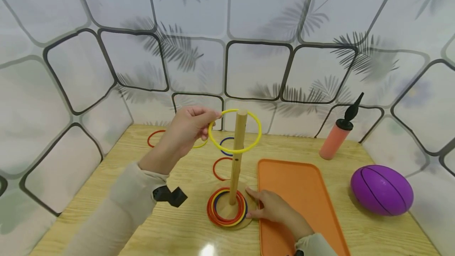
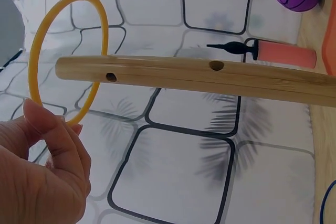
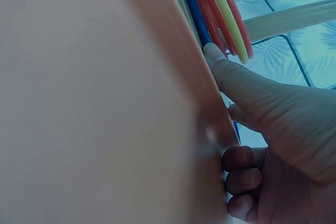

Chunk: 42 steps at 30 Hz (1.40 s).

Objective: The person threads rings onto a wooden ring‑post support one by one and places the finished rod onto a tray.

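My left hand pinches a yellow ring between thumb and fingers at the top of an upright wooden peg. In the left wrist view the peg's tip shows within the outline of the tilted ring. Low down, my right hand grips the right edge of the peg's round wooden base, thumb and forefinger spread along it. Red, yellow and blue rings lie stacked around the foot of the peg. The right wrist view has the thumb close against the blue ring.
Behind the peg lie loose rings: a red ring, a blue ring, a yellow ring and another red ring. An orange tray sits under the right forearm. Farther right are a pink hand pump and a purple ball.
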Tool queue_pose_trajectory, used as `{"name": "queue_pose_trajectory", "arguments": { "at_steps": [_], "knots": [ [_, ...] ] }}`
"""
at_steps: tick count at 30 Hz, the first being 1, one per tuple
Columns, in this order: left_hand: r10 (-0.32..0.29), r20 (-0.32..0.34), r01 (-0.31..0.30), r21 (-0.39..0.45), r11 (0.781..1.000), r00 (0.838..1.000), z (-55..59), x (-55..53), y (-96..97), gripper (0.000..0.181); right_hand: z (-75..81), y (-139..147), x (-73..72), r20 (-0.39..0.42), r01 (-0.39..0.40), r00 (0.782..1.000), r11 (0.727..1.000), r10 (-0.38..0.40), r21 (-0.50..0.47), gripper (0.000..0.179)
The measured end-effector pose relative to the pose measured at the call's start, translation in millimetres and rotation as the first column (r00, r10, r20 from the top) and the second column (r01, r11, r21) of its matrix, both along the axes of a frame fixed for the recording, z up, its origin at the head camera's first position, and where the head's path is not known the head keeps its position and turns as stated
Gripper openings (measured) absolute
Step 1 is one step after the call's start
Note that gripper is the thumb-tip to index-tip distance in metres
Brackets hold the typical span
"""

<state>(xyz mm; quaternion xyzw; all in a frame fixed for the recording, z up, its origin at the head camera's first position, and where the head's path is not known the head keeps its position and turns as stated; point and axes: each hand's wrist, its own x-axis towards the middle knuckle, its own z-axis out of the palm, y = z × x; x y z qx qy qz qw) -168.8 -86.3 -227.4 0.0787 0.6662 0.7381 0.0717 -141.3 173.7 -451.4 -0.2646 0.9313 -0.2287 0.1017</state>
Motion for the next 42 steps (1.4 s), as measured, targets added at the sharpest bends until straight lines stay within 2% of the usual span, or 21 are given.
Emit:
{"name": "queue_pose_trajectory", "arguments": {
  "at_steps": [6,11,20,29,35,42],
  "knots": [
    [-0.004,0.018,0.004,0.004,1.0,1.0,-19.9,1.4,2.5,0.009,0.7,1,1.0,-0.015,0.003,1.0,1.0,-0.003,-0.007,0.081],
    [0.01,0.03,-0.009,-0.018,1.0,1.0,-41.9,1.8,3.7,0.009,0.6,0,1.2,-0.006,0.004,1.0,1.0,-0.004,-0.017,0.081],
    [-0.012,0.069,0.015,-0.041,0.999,0.998,-88.4,4.8,3.1,0.008,0.4,0,0.0,-0.005,0.006,1.0,1.0,-0.006,-0.023,0.079],
    [-0.017,0.158,0.029,-0.076,0.997,0.987,-135.6,7.4,0.7,0.012,2.9,-2,-0.7,-0.004,-0.004,1.0,0.999,0.003,-0.04,0.065],
    [-0.014,0.183,0.036,-0.12,0.992,0.983,-163.3,7.1,-5.4,0.012,3.3,-2,0.7,0.025,0.014,1.0,0.999,-0.013,-0.035,0.077],
    [-0.05,0.215,0.086,-0.158,0.984,0.975,-185.5,4.5,-12.9,0.021,2.3,-1,1.0,0.009,0.002,1.0,1.0,-0.002,-0.024,0.082]
  ]
}}
